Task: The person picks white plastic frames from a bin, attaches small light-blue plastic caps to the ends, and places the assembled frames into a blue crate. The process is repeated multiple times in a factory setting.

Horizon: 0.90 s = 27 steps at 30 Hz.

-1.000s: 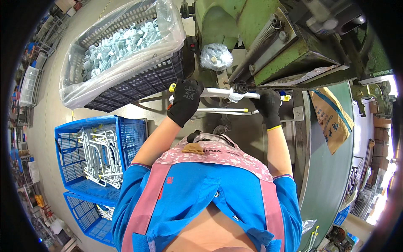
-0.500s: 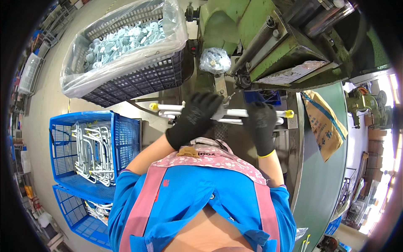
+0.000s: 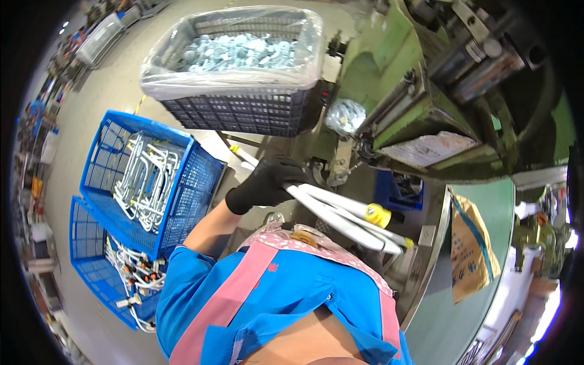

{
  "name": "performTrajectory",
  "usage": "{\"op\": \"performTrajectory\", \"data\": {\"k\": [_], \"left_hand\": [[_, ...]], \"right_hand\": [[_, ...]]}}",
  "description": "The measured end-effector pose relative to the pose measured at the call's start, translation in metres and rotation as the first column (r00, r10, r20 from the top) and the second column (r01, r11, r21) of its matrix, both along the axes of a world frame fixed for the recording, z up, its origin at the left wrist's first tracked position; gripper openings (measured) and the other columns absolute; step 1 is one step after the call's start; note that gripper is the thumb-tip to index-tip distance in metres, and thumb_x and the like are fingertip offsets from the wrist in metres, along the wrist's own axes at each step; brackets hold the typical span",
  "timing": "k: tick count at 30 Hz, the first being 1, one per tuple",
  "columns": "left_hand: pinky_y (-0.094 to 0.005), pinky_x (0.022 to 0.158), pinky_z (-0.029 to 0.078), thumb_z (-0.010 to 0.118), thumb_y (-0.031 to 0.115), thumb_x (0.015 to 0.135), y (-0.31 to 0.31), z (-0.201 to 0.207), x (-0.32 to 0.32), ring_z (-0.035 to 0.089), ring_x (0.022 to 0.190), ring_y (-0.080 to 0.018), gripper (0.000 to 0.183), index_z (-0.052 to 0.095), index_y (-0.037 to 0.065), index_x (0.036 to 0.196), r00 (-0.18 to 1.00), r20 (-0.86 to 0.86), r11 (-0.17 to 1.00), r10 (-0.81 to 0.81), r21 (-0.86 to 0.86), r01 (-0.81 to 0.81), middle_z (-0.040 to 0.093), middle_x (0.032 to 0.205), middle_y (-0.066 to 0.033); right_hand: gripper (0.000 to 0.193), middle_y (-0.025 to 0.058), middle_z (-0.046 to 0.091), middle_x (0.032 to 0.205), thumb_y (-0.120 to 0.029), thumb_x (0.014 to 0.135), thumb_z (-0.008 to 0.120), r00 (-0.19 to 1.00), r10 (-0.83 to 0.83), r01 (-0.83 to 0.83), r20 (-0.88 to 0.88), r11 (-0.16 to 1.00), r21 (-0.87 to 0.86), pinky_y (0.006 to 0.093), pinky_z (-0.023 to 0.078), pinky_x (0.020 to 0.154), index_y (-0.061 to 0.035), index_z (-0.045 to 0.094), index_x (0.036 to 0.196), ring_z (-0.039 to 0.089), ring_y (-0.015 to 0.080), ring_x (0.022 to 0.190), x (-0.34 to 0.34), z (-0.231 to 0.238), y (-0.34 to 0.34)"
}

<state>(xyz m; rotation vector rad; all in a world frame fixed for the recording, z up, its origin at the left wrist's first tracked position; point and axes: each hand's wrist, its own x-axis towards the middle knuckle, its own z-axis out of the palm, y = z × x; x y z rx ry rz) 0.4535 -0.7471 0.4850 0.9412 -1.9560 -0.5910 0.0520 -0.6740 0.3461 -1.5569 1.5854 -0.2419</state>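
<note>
My left hand (image 3: 267, 182), in a black work glove, is closed around a few white bent tubes (image 3: 337, 220) in front of my apron. The tubes slant from upper left to lower right. A large yellow cap (image 3: 378, 215) sits near their right part, and a smaller yellow tip (image 3: 409, 243) ends one tube. Another yellow-tipped end (image 3: 235, 149) sticks out beyond the hand at upper left. I cannot make out my right hand; the area below the tubes is dark and partly covered by them.
A black crate (image 3: 237, 112) lined with clear plastic holds many grey metal parts. Blue baskets (image 3: 185, 182) at left contain white bent tubes. Ahead right stands a green machine (image 3: 420, 118), with a bag of small parts (image 3: 345, 117) beside it. A brown paper sack (image 3: 471, 249) lies on the green table (image 3: 441, 316).
The tubes have swung from level to slanting, their right ends now lower and nearer. My right hand, earlier on them, has left sight. The view has turned, shifting the surroundings.
</note>
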Motion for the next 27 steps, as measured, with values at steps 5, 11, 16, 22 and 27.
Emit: {"op": "performTrajectory", "data": {"k": [5,11,16,22,27], "left_hand": [[-0.0340,0.065,0.047,0.075,0.018,0.067,0.013,-0.001,0.068,0.061,0.071,-0.0244,0.023,0.067,0.002,0.082,0.967,-0.241,0.985,-0.087,0.126,0.120,0.065,0.076,-0.0098],[-0.0330,0.082,0.047,0.069,0.013,0.082,0.024,-0.104,0.121,0.061,0.093,-0.0238,0.031,0.059,0.001,0.110,0.734,-0.522,0.834,0.434,0.540,-0.110,0.064,0.101,-0.0099],[-0.0354,0.075,0.050,0.065,0.023,0.085,0.026,-0.103,0.165,0.065,0.084,-0.0177,0.026,0.066,0.001,0.099,0.828,0.248,0.633,0.503,0.546,-0.548,0.068,0.088,-0.0129],[-0.0297,0.061,0.048,0.062,0.019,0.086,-0.022,-0.016,0.180,0.062,0.065,-0.0151,0.021,0.066,0.000,0.093,0.771,0.139,0.699,0.621,0.347,-0.625,0.064,0.073,-0.0116],[-0.0326,0.065,0.050,0.067,0.016,0.081,-0.131,0.005,0.192,0.066,0.071,-0.0254,0.017,0.066,0.003,0.092,0.765,0.051,0.767,0.642,-0.015,-0.642,0.066,0.078,-0.0138]], "right_hand": [[0.021,0.0137,0.065,0.098,-0.019,0.090,0.060,0.812,-0.368,0.455,0.454,0.885,-0.095,0.0409,0.048,0.082,-0.0030,0.064,0.103,0.060,0.0299,0.090,-0.076,-0.093,-0.011],[0.024,0.0114,0.065,0.099,-0.017,0.090,0.061,0.736,-0.088,0.353,0.671,0.896,-0.269,0.0373,0.048,0.083,-0.0008,0.062,0.107,0.061,0.0248,0.092,-0.057,-0.079,-0.042],[0.021,0.0140,0.066,0.092,-0.013,0.079,0.069,0.614,0.161,0.037,0.773,0.972,-0.231,0.0350,0.048,0.077,-0.0044,0.066,0.098,0.063,0.0276,0.086,0.052,0.030,-0.036],[0.021,0.0154,0.064,0.073,-0.011,0.067,0.074,0.988,0.121,-0.031,0.099,0.772,-0.635,0.0391,0.048,0.059,-0.0049,0.069,0.087,0.063,0.0341,0.067,0.119,0.098,-0.044],[0.028,0.0122,0.066,0.076,-0.021,0.061,0.076,0.978,0.022,-0.159,-0.207,0.722,-0.673,0.0426,0.047,0.060,-0.0087,0.070,0.086,0.062,0.0322,0.068,0.111,0.082,-0.042]]}}
